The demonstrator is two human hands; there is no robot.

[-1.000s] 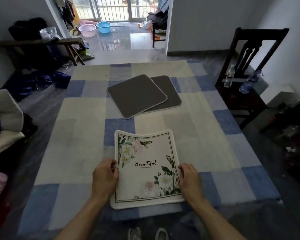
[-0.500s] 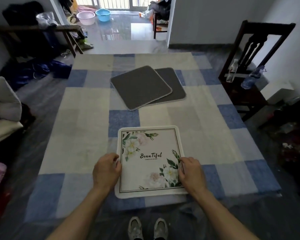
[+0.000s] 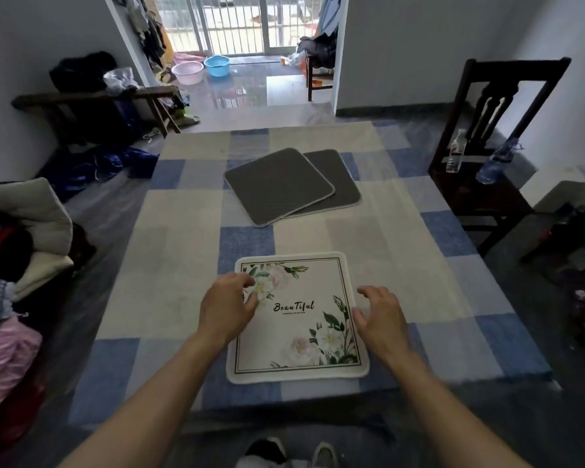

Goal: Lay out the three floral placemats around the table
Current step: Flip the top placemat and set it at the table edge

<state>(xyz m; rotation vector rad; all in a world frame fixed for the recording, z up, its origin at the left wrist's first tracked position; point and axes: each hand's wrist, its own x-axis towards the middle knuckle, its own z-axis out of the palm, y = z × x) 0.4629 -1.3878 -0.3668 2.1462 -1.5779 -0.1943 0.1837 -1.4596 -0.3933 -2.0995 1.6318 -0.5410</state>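
One floral placemat (image 3: 298,319), white with flowers and the word "Beautiful", lies face up and flat near the front edge of the table (image 3: 183,265), which is covered by a blue and cream checked cloth. My left hand (image 3: 227,309) is over the mat's left part with loosely curled fingers and holds nothing. My right hand (image 3: 380,319) hovers at the mat's right edge with fingers spread. Two more placemats lie grey side up at the table's far middle: the upper one (image 3: 277,185) overlaps the lower one (image 3: 341,184).
A dark wooden chair (image 3: 493,136) stands at the table's right with two plastic bottles (image 3: 455,157) on its seat. A bench (image 3: 92,99) with bags stands at the back left. Piled clothes (image 3: 11,282) lie at the left. Two basins (image 3: 200,69) sit by the doorway.
Both hands have let go of the floral mat's side edges and lifted; the left moved over the mat, the right opened beside it. The mat stays flat.
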